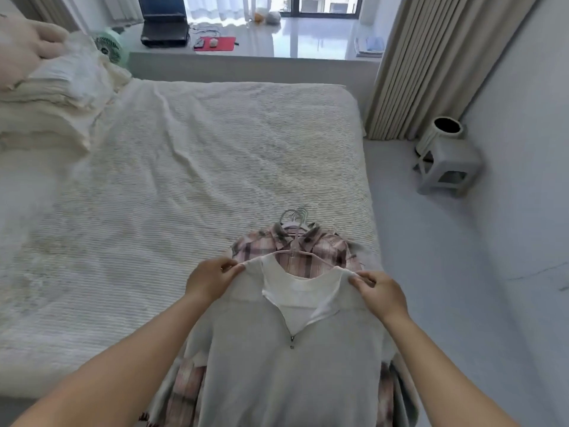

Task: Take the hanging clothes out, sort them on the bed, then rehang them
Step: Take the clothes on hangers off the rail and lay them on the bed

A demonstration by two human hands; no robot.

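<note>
The left hand (212,280) and right hand (380,292) each pinched a shoulder of the grey top (277,365), which lay over a plaid shirt (311,251) on the bed (184,149), hangers (295,215) stacked.

Bright, even daylight from the far window (308,4). Glare on the glossy sill (292,38). Soft, faint shadows. Slightly blurred throughout; wide-angle bending at the edges.

Head view, looking down, near bed (215,149)
</note>
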